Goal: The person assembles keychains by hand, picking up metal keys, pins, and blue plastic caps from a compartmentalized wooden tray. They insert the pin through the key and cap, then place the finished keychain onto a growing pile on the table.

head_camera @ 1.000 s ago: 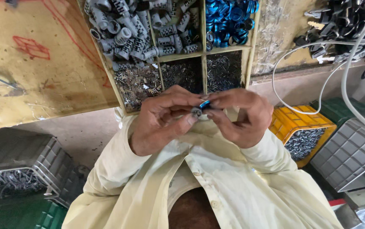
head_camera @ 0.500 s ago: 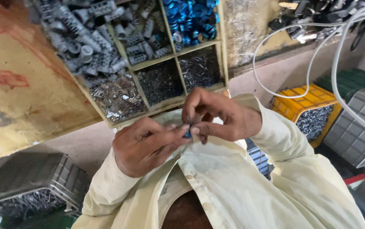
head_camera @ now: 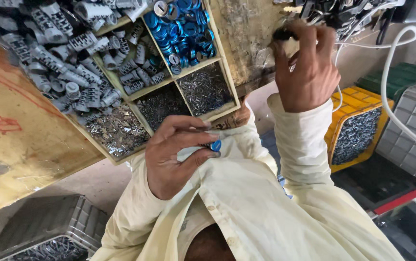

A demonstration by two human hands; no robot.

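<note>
My left hand (head_camera: pixel 176 154) is held in front of my chest and pinches a small blue round part (head_camera: pixel 215 145) between thumb and fingers. My right hand (head_camera: pixel 307 67) is stretched up to the bench top at the upper right, its fingers closed around a small dark object (head_camera: pixel 282 34) at the edge of a heap of black parts (head_camera: pixel 343 12). A wooden tray with compartments (head_camera: pixel 227 82) lies above my left hand; it holds blue rings (head_camera: pixel 181 21), grey ribbed cylinders (head_camera: pixel 72 63) and small metal pins (head_camera: pixel 203 89).
A worn wooden bench top (head_camera: pixel 14 145) spreads to the left. A yellow crate (head_camera: pixel 358 125) of metal parts stands at the right beside a grey crate (head_camera: pixel 411 125) and a green one (head_camera: pixel 396 75). A white cable (head_camera: pixel 391 82) loops down. Another grey crate (head_camera: pixel 43 232) sits lower left.
My hands were together working the small blue part; my right hand has since let go and reached up to the right to the bench top. My left hand keeps the part.
</note>
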